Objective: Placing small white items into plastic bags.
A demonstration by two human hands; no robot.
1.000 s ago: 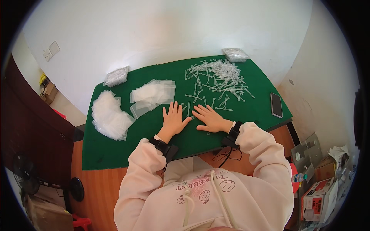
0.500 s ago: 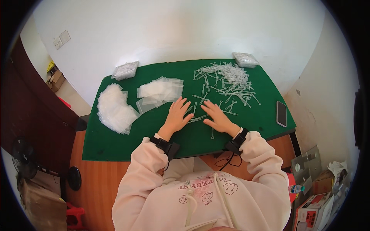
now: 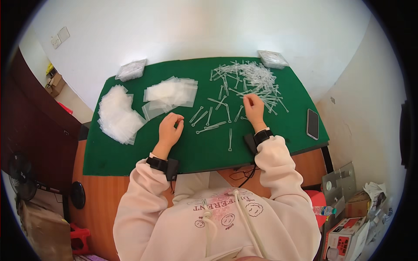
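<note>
My left hand [image 3: 169, 132] is just in front of a fan of clear zip bags [image 3: 167, 96]. Its fingers are loosely curled in toward the thumb, and nothing shows between them. At the front edge of a heap of clear plastic two-pronged pieces with ringed ends [image 3: 257, 74] is my right hand [image 3: 255, 109]. Its fingers are bent down and closed, and whatever they hold, if anything, is hidden. Between my hands several loose pronged pieces [image 3: 212, 127] lie scattered on the green cloth, with one single piece [image 3: 230, 140] closer to me.
A second fan of clear bags [image 3: 117, 115] covers the table's left side. Packed clear bundles lie at the back left [image 3: 131, 70] and back right [image 3: 273, 59] corners. A phone [image 3: 312, 124] rests near the right edge of the green table [image 3: 126, 158], which meets a white wall.
My hands have moved apart from the loose pieces, the left toward the bags, the right up to the heap. Both have gone from spread fingers to curled ones. The view has shifted slightly.
</note>
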